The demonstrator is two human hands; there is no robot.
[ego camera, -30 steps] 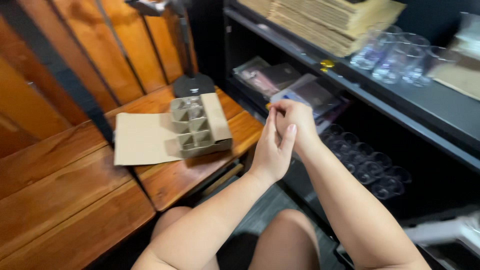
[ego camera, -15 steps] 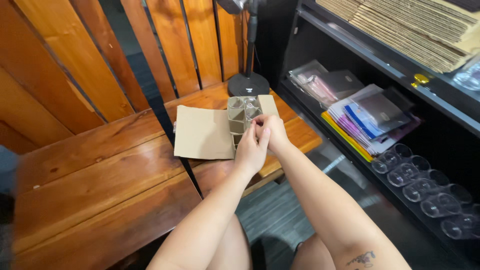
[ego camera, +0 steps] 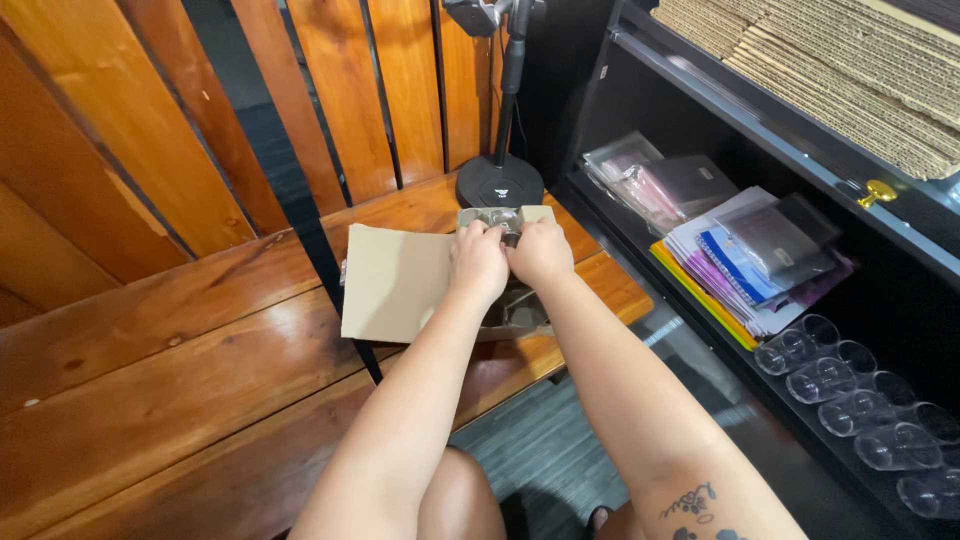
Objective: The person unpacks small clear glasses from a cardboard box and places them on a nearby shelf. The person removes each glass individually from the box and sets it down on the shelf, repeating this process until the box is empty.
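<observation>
Just in front of the round black base of the microphone stand [ego camera: 499, 184], on the reddish wooden bench [ego camera: 150, 360], lies an open flat brown cardboard box with a divided insert [ego camera: 505, 218], its lid flap spread toward the left. Both of my hands meet over the far row of compartments, the row closest to the stand base. My left hand [ego camera: 478, 262] and my right hand [ego camera: 541, 252] sit side by side, knuckles almost touching, fingers curled inward and pinched around a small dark object [ego camera: 511, 238] held between them; I cannot make out what it is. That object sits directly under my fingertips, above the compartments, so neither hand is nearer than the other. The box's long axis runs away from me toward the stand base, with the near end hidden under my wrists. To the right of the stand base, a black shelf unit [ego camera: 760, 130] holds plastic-wrapped packets and clear glasses.
</observation>
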